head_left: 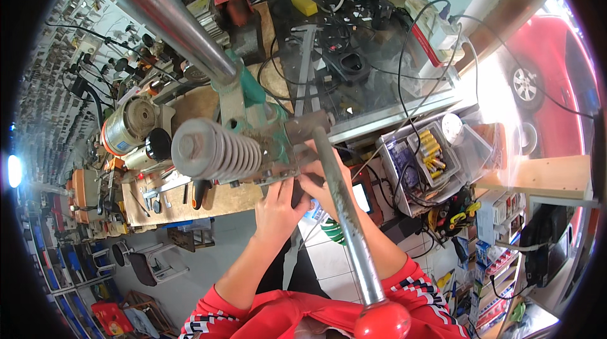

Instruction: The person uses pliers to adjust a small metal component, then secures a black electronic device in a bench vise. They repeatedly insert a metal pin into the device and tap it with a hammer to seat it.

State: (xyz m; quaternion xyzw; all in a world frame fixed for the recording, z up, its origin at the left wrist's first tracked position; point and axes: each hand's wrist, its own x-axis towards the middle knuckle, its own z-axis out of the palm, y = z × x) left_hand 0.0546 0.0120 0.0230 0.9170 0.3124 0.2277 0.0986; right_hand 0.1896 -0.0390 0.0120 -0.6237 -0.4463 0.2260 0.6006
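A green press with a grey coil spring, a steel cylinder and a long steel lever with a red ball knob fills the middle of the head view. My left hand is just below the spring, fingers curled up under the press around a dark piece that I cannot make out. My right hand reaches in beside it, behind the lever, with fingers closed at the same spot; the lever and press hide much of it. What both hands grip is mostly hidden.
A wooden workbench carries tools and machines at left. A glass counter with cables stands at back right, and a plastic bin with yellow batteries below it. A stool is lower left; a red car stands outside at right.
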